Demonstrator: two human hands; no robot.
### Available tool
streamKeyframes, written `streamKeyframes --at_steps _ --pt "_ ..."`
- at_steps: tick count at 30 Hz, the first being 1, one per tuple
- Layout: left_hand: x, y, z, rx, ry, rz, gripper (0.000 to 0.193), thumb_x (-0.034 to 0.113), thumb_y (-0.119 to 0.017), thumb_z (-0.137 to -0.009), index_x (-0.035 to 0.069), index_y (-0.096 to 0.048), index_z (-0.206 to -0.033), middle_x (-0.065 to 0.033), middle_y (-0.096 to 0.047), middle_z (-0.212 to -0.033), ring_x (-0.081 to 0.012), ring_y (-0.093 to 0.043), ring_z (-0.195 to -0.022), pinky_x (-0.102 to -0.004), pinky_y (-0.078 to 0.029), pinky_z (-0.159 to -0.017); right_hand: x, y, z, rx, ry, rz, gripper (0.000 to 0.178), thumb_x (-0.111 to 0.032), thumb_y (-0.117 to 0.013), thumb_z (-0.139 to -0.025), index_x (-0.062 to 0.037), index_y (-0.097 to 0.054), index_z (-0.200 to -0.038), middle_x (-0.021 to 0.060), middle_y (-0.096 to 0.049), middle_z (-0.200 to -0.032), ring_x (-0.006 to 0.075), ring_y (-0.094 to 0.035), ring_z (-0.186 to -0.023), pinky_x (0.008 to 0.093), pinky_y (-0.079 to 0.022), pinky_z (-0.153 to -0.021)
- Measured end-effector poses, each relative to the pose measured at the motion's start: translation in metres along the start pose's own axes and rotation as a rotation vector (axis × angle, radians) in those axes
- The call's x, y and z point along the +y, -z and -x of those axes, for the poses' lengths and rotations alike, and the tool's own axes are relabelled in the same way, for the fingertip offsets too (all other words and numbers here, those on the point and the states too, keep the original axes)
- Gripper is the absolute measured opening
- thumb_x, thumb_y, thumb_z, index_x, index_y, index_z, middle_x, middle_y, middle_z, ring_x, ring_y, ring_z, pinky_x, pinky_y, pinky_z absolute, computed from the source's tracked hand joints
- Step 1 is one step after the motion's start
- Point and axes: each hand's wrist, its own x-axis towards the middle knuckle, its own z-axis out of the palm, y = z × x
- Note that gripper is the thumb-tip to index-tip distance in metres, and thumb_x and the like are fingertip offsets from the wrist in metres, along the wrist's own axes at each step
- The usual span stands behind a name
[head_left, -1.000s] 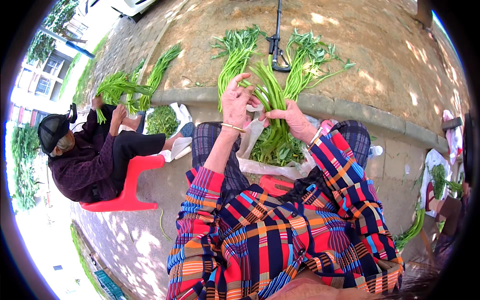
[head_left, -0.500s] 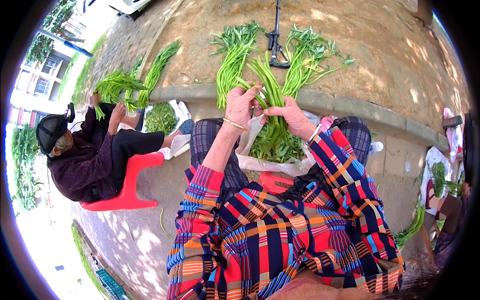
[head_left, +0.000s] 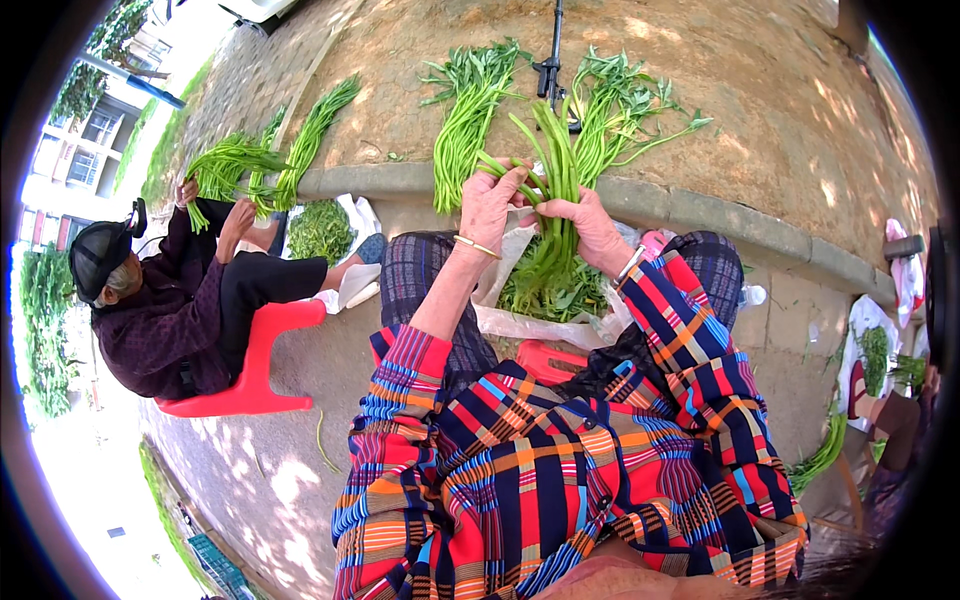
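At the centre of the frame, our right hand is closed around a bunch of long, smooth green stalks, while our left hand pinches a few thin green stalks just beside it. Below sits an open white plastic bag with green leaves. Should our right grip slacken, stalks could slip bagward; tugging hard could snap some.
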Motion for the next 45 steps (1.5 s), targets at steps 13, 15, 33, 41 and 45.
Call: streamKeyframes --at_steps 13,15,33,41,45 --pt "0.010 0.022 -0.008 0.229 -0.334 -0.049 0.011 0.014 -0.055 -0.084 0.004 -0.057 -0.087 -0.0040 -0.061 -0.075 -0.0072 -0.051 -0.068 -0.0206 -0.037 -0.062 -0.008 0.006 -0.002 0.156 0.031 0.040 0.009 -0.004 -0.061 -0.072 0.0017 -0.059 -0.079 0.0087 -0.063 -0.075 0.0142 -0.059 -0.064 0.0226 -0.046 -0.060" --pt "0.016 0.022 -0.008 0.264 -0.354 -0.158 0.012 0.016 -0.054 -0.085 0.004 -0.056 -0.087 -0.0044 -0.062 -0.075 -0.0068 -0.051 -0.067 -0.0202 -0.036 -0.061 -0.007 0.007 -0.002 0.176 0.055 0.069 0.010 -0.004 -0.062 -0.071 0.0015 -0.059 -0.079 0.0071 -0.061 -0.070 0.0131 -0.058 -0.059 0.0224 -0.044 -0.055" --pt "-0.008 0.007 -0.004 -0.065 -0.095 -0.121 0.019 0.021 -0.053 -0.086 0.004 -0.057 -0.093 0.0020 -0.057 -0.073 -0.0034 -0.046 -0.059 -0.0158 -0.037 -0.052 -0.005 0.004 -0.003 0.027 0.088 0.314 0.018 -0.002 -0.069 -0.065 -0.0005 -0.058 -0.079 0.0017 -0.055 -0.062 0.0084 -0.050 -0.052 0.0215 -0.039 -0.049" --pt "-0.011 0.017 -0.001 -0.188 -0.049 -0.198 0.021 0.020 -0.052 -0.087 0.002 -0.056 -0.098 -0.0005 -0.059 -0.077 -0.0051 -0.050 -0.060 -0.0171 -0.040 -0.053 -0.014 0.004 -0.003 0.009 0.059 0.282 0.020 -0.004 -0.071 -0.064 -0.0020 -0.060 -0.080 0.0003 -0.056 -0.066 0.0078 -0.050 -0.053 0.0208 -0.038 -0.049" --pt "-0.010 0.012 -0.002 -0.237 0.005 -0.178 0.019 0.018 -0.053 -0.086 0.003 -0.059 -0.095 0.0001 -0.059 -0.078 -0.0053 -0.049 -0.061 -0.0182 -0.040 -0.053 -0.020 0.008 -0.001 0.027 0.035 0.323 0.021 -0.004 -0.072 -0.064 -0.0021 -0.060 -0.081 -0.0005 -0.057 -0.068 0.0074 -0.050 -0.055 0.0206 -0.038 -0.050"
